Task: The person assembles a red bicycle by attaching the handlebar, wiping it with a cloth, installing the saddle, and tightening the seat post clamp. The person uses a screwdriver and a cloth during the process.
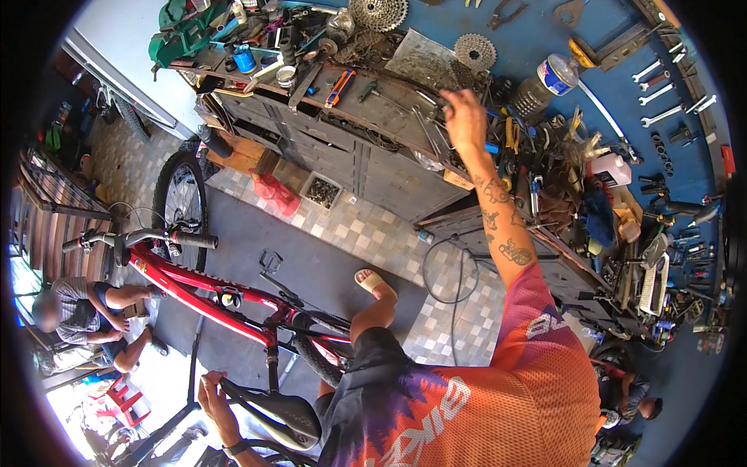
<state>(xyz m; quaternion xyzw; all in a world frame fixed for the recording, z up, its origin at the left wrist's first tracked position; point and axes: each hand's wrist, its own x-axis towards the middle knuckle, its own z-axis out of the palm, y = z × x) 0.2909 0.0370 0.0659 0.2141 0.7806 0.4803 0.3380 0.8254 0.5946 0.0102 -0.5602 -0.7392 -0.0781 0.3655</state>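
My left hand (215, 406) is closed at the nose of a black bicycle saddle (276, 411), at the lower left. The saddle belongs to a red mountain bike (210, 292), whose handlebar (144, 237) points to the left. My right arm, tattooed, stretches up to a cluttered workbench (381, 117). Over its edge my right hand (465, 121) has its fingers curled; what they hold, if anything, is too small to make out. Thin metal tools (426, 128) lie just left of that hand. An orange-handled tool (340, 88) and a dark green-handled one (367, 91) lie farther left.
Cassettes (475, 52), a plastic bottle (556, 75) and pliers (511, 134) crowd the bench. Wrenches (661, 117) hang on the blue wall. A cable loop (453, 268) and a tray of small parts (320, 191) are on the floor. A person (82, 311) sits at left; another (626, 397) is at lower right.
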